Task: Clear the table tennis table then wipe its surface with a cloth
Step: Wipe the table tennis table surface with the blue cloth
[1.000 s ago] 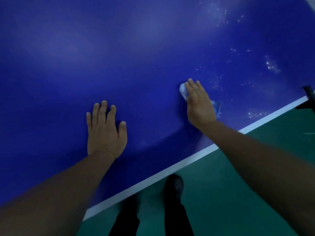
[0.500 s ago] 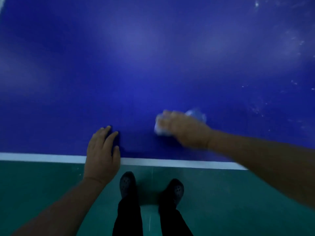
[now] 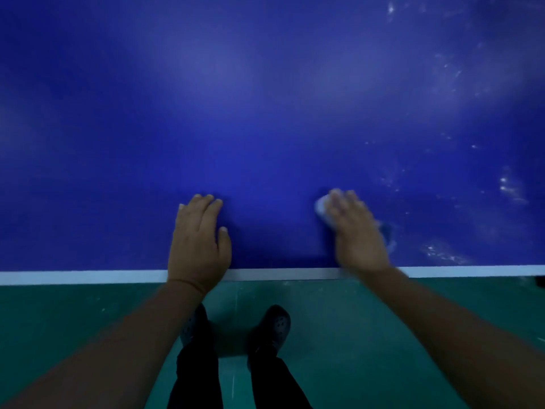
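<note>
The blue table point(image 3: 265, 113) filled the far view, white specks at its right. The left hand point(image 3: 199, 240) lay flat and empty near its white edge point(image 3: 88, 276). The right hand point(image 3: 358, 231), fingers straight, pressed a pale cloth point(image 3: 321, 208) to the table.

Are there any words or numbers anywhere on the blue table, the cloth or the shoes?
None can be read.
Table tennis table: only its white edge line and pale smudges, no writing.
Cloth under the right hand: blurred, no label visible.
Dark shoes: just small holes, no brand legible.
</note>
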### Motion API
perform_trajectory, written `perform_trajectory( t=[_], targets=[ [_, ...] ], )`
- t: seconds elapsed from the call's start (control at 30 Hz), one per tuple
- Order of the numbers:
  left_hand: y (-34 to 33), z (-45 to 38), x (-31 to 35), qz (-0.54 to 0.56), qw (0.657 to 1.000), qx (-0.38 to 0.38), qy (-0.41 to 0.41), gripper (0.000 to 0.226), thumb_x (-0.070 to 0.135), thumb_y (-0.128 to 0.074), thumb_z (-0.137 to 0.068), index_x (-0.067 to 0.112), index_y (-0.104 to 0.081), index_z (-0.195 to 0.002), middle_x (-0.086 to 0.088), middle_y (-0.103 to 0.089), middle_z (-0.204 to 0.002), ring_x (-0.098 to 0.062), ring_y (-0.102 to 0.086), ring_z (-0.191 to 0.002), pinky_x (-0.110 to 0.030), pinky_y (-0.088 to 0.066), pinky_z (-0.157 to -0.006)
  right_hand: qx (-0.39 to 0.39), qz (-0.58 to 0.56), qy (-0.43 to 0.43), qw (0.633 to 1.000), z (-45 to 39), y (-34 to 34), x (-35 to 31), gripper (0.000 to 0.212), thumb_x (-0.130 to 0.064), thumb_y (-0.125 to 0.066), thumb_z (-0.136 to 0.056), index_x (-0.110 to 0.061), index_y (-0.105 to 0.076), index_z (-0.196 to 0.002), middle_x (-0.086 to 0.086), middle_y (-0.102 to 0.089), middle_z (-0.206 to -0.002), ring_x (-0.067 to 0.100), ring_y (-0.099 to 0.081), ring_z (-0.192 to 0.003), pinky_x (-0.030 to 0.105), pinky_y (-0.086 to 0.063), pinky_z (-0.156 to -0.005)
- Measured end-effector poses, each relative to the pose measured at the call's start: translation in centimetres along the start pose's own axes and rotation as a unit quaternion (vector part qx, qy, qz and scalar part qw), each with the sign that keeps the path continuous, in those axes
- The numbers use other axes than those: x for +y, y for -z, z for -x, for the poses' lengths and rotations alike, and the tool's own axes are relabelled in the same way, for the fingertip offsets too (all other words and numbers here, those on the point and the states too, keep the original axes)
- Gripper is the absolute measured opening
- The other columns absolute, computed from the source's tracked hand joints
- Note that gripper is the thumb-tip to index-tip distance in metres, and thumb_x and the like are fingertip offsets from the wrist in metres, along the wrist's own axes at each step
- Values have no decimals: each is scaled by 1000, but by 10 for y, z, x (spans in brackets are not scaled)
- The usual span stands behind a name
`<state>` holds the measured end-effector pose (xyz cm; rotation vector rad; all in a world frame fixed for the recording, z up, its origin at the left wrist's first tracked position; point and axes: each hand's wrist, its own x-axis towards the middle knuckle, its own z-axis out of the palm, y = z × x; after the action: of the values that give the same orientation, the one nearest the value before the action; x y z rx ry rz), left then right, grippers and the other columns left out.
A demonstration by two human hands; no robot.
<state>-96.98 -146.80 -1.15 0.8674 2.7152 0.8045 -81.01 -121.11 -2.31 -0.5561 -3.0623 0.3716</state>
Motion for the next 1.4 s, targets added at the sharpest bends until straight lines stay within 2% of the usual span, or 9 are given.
perform_trajectory(
  t=[0.13, 0.33, 0.47, 0.57, 0.77, 0.97, 1.17, 1.33, 1.4],
  targets=[
    [-43, -1, 56, -11, 995, -61, -76, 59, 30, -35, -93, -2, -50, -140, -18, -43, -150, -34, -30, -146, -47, -11, -123, 53, 37, -299, 952, -13, 10, 20, 69, 0, -42, -86, -9, -32, -153, 15, -24, -162, 40, -15, -150, 50, -13, -121],
    [-70, 1, 57, -84, 983, -72, -145, 61, 35, -37, -95, 1, -43, -145, -18, -31, -158, -32, -19, -150, -47, -6, -124, 63, -2, -52, 997, 15, -21, -10, 63, -2, -43, -84, -13, -45, -146, 11, -41, -155, 40, -30, -145, 48, -18, -118],
    [-71, 0, 59, -112, 971, -94, -189, 56, 37, -39, -95, 7, -53, -141, -17, -39, -153, -35, -28, -146, -51, -10, -123, 74, 32, -349, 934, 50, 20, 106, 72, 15, -46, -75, -2, -42, -145, 22, -37, -154, 49, -31, -140, 60, -27, -114],
    [-72, 1, 62, -126, 970, -102, -179, 55, 37, -37, -96, 8, -55, -139, -18, -42, -151, -36, -31, -144, -53, -14, -122, 112, 26, -488, 865, 41, 22, 98, 73, 8, -41, -79, -2, -31, -151, 18, -27, -159, 43, -21, -146, 52, -19, -118],
    [-71, 0, 67, -130, 973, -109, -154, 55, 36, -35, -97, 7, -57, -138, -19, -44, -150, -38, -33, -143, -55, -19, -120, 59, -12, -102, 993, 38, -15, 23, 64, 5, -39, -86, -4, -40, -149, 17, -34, -157, 40, -25, -147, 50, -17, -121],
    [-73, 0, 64, -126, 973, -112, -157, 56, 37, -35, -96, 8, -57, -138, -19, -44, -149, -38, -32, -143, -56, -20, -120, 117, 8, -476, 871, 74, 31, 153, 66, 11, -37, -90, 3, -22, -154, 26, -21, -160, 41, -15, -150, 45, -7, -125],
    [-73, 0, 64, -128, 974, -113, -149, 58, 39, -32, -96, 8, -56, -139, -18, -42, -150, -36, -28, -145, -55, -17, -120, 22, 22, -136, 990, 54, -2, 67, 52, -16, -38, -105, -8, -22, -153, 14, -20, -162, 36, -14, -151, 45, -11, -124],
    [-68, 1, 68, -156, 977, -110, -98, 56, 42, -34, -93, 19, -58, -138, -20, -38, -149, -39, -28, -144, -62, -10, -119, 37, 24, -356, 933, 82, 31, 154, 58, -31, -22, -105, 1, -26, -153, 20, -17, -162, 39, -11, -151, 51, -11, -123],
    [-68, 0, 68, -157, 977, -107, -93, 56, 42, -35, -93, 17, -58, -137, -21, -41, -147, -38, -31, -142, -66, -13, -117, 59, 29, -326, 943, 71, 28, 133, 58, -30, -23, -104, 5, -31, -150, 25, -25, -158, 45, -18, -148, 58, -20, -119]
  ],
)
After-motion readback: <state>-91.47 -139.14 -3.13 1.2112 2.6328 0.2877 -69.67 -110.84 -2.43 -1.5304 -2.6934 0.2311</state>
